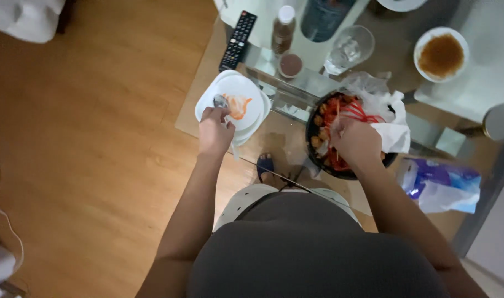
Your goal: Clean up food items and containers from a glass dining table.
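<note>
Nearest me, my left hand (215, 132) has its fingers closed around a spoon (221, 102), whose bowl rests on the white plate (232, 102) at the near left corner of the glass bench (296, 88); an orange smear of sauce (239, 105) lies on the plate just beside the spoon. My right hand (355, 142) hovers over the black bowl (314, 144) of red strips and browned pieces, fingers curled around what looks like a thin stick; the grip itself is too blurred to confirm. A crumpled white plastic bag (390, 118) touches the bowl's far right rim. To the right, near the bench edge, lies a blue-and-white packet (445, 185). Farther back stand a small sauce cup (290, 64), a capped bottle (283, 30), a clear glass (348, 49) and a black remote control (238, 40). Farthest right, a white bowl (441, 54) holds brown food. My foot (264, 164) shows on the wooden floor (97, 138) through the glass.
</note>
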